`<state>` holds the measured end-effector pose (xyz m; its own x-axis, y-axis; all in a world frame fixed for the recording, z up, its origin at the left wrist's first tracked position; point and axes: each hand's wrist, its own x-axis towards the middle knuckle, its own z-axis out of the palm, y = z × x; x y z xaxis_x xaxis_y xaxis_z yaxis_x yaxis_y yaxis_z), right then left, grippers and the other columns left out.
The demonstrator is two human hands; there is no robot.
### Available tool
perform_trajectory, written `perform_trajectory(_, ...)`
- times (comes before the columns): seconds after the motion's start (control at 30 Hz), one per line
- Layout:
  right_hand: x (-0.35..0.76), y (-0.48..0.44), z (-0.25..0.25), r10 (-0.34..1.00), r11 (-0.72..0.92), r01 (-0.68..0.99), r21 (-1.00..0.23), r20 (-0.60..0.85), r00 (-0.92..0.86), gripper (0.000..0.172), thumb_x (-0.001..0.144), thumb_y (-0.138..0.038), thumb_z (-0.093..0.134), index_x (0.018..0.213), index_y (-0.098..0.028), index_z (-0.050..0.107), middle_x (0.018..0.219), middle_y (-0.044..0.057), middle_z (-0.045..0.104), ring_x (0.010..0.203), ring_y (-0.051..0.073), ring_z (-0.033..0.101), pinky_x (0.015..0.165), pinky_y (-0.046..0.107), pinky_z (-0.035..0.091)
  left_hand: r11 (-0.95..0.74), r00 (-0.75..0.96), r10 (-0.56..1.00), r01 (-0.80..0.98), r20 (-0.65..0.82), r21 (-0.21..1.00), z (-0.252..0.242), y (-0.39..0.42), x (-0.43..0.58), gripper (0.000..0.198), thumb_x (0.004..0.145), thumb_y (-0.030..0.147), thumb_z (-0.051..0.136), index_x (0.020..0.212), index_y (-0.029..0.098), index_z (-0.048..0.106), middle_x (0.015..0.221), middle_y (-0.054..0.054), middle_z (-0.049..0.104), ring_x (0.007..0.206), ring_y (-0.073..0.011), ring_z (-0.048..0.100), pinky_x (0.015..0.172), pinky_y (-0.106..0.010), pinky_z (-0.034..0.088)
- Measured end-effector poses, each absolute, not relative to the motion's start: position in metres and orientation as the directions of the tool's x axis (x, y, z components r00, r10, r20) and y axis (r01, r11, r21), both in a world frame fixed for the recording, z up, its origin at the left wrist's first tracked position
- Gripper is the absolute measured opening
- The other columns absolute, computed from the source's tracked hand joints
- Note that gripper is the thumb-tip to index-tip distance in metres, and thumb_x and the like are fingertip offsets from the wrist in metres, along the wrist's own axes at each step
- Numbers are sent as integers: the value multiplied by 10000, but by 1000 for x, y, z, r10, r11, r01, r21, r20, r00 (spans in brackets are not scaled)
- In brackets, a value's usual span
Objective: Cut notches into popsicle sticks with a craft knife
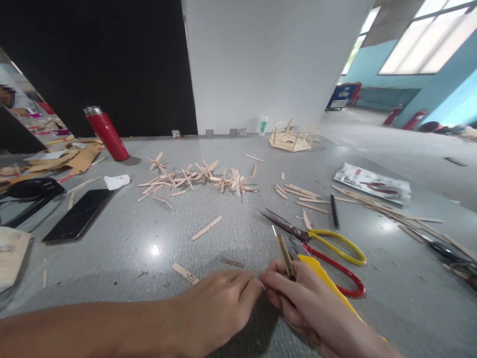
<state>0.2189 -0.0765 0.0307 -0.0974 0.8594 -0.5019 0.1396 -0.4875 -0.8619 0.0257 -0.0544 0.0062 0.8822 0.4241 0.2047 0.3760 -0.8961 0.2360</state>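
My right hand (298, 293) is closed around a slim utility knife (285, 256), whose narrow blade points up and away from me. My left hand (223, 303) is closed, its fingertips pinched and meeting those of my right hand just above the table. Whatever small piece lies between the fingertips is mostly hidden. Beside my right hand lie scissors (298, 231) with one yellow and one red handle loop. A yellow-handled tool (320, 271) runs partly beneath that hand. A wooden craft stick (184, 272) with dark marks lies near my left hand, another craft stick (207, 227) farther off.
Joined craft sticks (201, 174) spread across the table's middle. A hexagonal stick frame (292, 138) and glue stick (263, 126) stand at the back. Left are a red flask (106, 134) and phone (78, 216); right, a black pen (334, 211), a packet (372, 183) and loose sticks.
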Motion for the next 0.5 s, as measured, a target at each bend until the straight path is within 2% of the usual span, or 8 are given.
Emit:
perform_trajectory(0.1, 222, -72, 31, 888, -438, 125, -890, -450, -90, 306, 888, -436, 629, 710, -205, 537, 528, -79, 402, 438, 47, 224, 420, 225, 137, -851, 838, 482, 379, 255, 363, -2, -54, 24, 143, 945, 56, 456, 1045, 141, 512, 919, -74, 645, 756, -193, 615, 689, -305, 501)
perform_trajectory(0.27, 228, -65, 37, 939, -328, 203, -922, -342, -36, 356, 906, -416, 606, 636, -203, 515, 451, -88, 322, 433, 55, 199, 432, 232, 126, -645, 619, 695, 312, 366, 698, -3, -55, 21, 72, 1048, 155, 432, 1023, 205, 478, 886, -5, 586, 756, -126, 556, 691, -233, 438)
perform_trajectory(0.37, 227, -66, 39, 929, -354, 201, -914, -368, -38, 343, 893, -404, 610, 633, -208, 505, 463, -86, 321, 433, 58, 208, 429, 229, 134, -607, 562, 716, 206, 415, 768, 1, -55, 20, 45, 1049, 187, 482, 1069, 227, 489, 961, -7, 575, 824, -113, 550, 758, -223, 447)
perform_trajectory(0.5, 222, -73, 40, 924, -366, 164, -916, -378, -51, 307, 888, -403, 610, 670, -207, 518, 530, -64, 412, 457, 61, 249, 432, 223, 149, -556, 610, 684, 80, 400, 827, 1, -55, 19, 103, 1024, 177, 529, 1058, 251, 466, 990, -6, 607, 802, -107, 551, 747, -222, 466)
